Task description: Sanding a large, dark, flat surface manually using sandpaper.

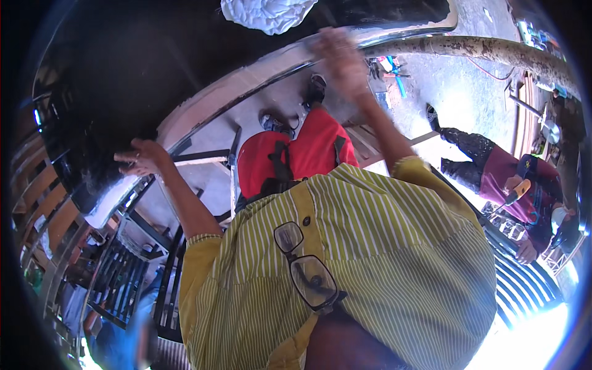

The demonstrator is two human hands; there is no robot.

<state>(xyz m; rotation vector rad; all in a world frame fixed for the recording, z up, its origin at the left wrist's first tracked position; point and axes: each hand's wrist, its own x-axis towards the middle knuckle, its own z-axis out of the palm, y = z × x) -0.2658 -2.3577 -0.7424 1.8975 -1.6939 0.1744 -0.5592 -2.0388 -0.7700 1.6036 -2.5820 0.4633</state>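
Observation:
A large glossy black panel (142, 68) with a pale, whitish band (234, 83) along its near edge lies in front of me. My left hand (142, 158) is at the panel's near left part, its fingers apart and nothing visible in them. At the right part of the pale band is my right hand (338, 60), smeared by motion. Its fingers cannot be made out, nor whether anything is under them. On the black surface, beyond my right hand, rests a crumpled white cloth (268, 12).
A rough pole (475, 48) stretches to the right from the panel. Beyond it, a blue tool (399, 85) lies on the floor. At right, another person in a maroon shirt (493, 179) holds a yellow-and-black power tool (518, 191). Black slatted furniture (120, 280) stands at lower left.

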